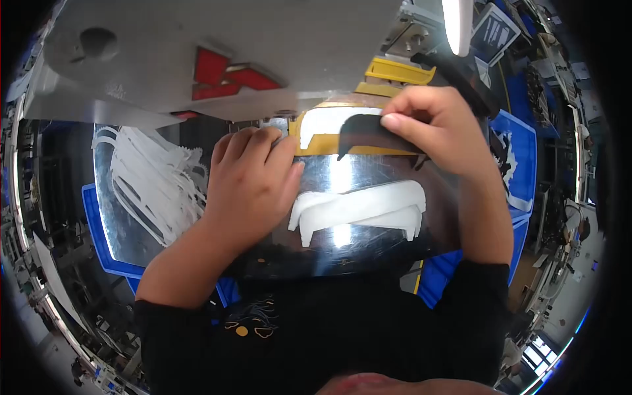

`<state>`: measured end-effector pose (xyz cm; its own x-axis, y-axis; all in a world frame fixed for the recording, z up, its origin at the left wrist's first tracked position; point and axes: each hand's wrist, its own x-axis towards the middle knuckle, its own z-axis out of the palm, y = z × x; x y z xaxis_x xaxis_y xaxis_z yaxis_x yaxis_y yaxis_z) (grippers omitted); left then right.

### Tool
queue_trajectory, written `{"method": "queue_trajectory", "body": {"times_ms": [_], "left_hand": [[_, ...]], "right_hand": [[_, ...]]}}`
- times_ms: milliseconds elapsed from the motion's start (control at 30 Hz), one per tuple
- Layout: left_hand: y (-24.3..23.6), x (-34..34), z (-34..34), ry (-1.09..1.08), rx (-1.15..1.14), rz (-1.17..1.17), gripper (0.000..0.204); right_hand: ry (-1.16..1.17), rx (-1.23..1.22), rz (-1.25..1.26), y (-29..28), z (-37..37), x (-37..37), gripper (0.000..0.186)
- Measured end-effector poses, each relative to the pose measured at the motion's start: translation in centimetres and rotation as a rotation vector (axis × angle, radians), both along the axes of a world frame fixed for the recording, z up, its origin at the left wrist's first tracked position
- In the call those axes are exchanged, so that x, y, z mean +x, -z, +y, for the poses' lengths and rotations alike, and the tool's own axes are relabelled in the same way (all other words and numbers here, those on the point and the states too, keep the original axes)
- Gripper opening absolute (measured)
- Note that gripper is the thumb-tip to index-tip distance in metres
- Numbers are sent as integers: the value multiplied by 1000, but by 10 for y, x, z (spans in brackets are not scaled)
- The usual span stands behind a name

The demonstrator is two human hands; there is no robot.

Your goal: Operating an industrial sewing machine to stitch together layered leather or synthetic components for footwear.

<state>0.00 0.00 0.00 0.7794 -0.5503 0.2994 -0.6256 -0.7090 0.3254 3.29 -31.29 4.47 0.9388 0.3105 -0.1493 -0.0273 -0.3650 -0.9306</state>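
A dark, curved flat piece (376,133) is pinched between the thumb and fingers of my right hand (438,125). It overlaps the right part of a white curved piece (320,124), which lies on a yellow template (322,144) under the edge of the grey machine head. My left hand (255,178) rests at the template's left end with its fingers curled. Its fingertips are partly hidden, and I cannot see what they grip. Nearer to me, several white curved pieces (362,209) lie overlapped on the shiny metal table.
The large grey machine head (263,39) with a red emblem hangs over the far side. A pile of white strips (148,178) lies at the left. Blue bins (520,158) stand at the right, with another blue bin (99,230) at the left. A white lamp (456,26) hangs above.
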Motion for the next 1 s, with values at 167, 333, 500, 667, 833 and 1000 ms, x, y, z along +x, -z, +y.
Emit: {"method": "queue_trajectory", "body": {"times_ms": [167, 333, 500, 667, 833, 1000], "left_hand": [[-10, 4, 15, 44, 15, 19, 37], [-5, 0, 6, 80, -20, 6, 43], [-1, 0, 3, 92, 8, 24, 46], [2, 1, 0, 96, 32, 53, 45], [-3, -1, -1, 80, 96, 22, 46], [-3, -3, -5, 77, 137, -20, 50]], "right_hand": [[-66, -244, -58, 28, 55, 19, 20], [-40, -369, -201, 36, 52, 21, 22], [-5, -399, -238, 34, 53, 22, 21], [-5, -416, -277, 35, 51, 21, 22], [-7, -550, -246, 30, 55, 20, 28], [-18, -671, -243, 33, 56, 20, 37]]}}
